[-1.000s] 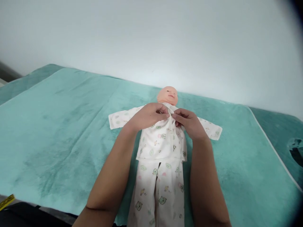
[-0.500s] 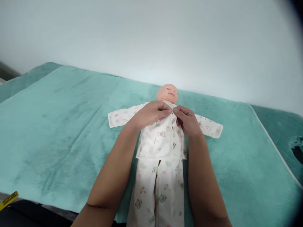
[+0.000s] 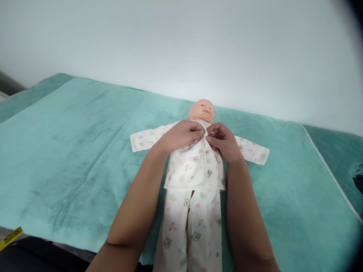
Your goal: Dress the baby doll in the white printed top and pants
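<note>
A baby doll [image 3: 202, 110] lies on its back, dressed in a white printed shirt [image 3: 187, 172] and matching trousers [image 3: 195, 230]. At the upper chest, my left hand [image 3: 185, 134] pinches the shirt's front edge between thumb and fingers. Opposite it, my right hand [image 3: 224, 140] has thumb and forefinger at the same edge, close to the left fingertips. The front edge is lifted a little between the two hands. Whether a button or snap sits under the fingers is too small to tell. Both sleeves stretch out flat to the sides.
A green blanket [image 3: 70, 151] with a pale edging covers the surface under the doll. Behind it rises a white wall [image 3: 181, 45]. A yellow strip with dark marks [image 3: 11, 238] shows at the lower left, and a dark object [image 3: 359, 181] at the right edge.
My right thumb and forefinger have parted slightly and shifted at the shirt's edge, which now stands up more between my hands. The left hand keeps its pinch almost unmoved.
</note>
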The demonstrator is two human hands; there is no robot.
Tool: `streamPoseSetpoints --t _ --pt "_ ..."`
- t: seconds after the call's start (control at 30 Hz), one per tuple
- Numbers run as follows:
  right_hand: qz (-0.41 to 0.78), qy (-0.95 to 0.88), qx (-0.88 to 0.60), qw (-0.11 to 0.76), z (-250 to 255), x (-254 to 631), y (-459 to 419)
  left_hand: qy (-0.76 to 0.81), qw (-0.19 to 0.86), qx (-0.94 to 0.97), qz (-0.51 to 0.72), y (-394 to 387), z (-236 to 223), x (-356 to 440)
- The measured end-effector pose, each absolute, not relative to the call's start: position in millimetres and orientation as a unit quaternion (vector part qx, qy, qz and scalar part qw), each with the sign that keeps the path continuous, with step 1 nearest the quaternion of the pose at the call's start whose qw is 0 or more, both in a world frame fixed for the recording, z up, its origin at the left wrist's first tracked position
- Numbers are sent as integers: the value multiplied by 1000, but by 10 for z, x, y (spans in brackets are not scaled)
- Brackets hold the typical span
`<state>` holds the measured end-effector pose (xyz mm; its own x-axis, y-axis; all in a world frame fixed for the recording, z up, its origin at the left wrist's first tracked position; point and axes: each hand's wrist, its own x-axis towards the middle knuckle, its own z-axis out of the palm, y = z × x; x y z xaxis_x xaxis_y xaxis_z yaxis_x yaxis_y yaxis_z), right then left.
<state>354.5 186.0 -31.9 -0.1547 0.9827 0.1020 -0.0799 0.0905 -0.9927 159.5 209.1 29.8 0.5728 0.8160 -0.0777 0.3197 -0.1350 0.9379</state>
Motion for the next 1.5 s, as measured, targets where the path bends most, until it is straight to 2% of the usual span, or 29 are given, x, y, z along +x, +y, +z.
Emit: streamPoseSetpoints --t 0.33,0.77,1.2,1.37,1.5 --pt "485 -555 -469 487 -191 3446 1803 412 538 695 240 2091 312 1593" --pt "519 -549 -430 495 -265 3522 1842 381 614 636 270 2197 154 1563" --pt "514 -553 -438 489 -291 3526 1870 373 606 649 270 2200 150 1538" --pt "446 -592 -467 483 69 3488 1670 376 614 630 291 2192 161 1513" --pt "462 -676 -368 441 503 3453 1178 391 607 621 306 2196 162 1504"
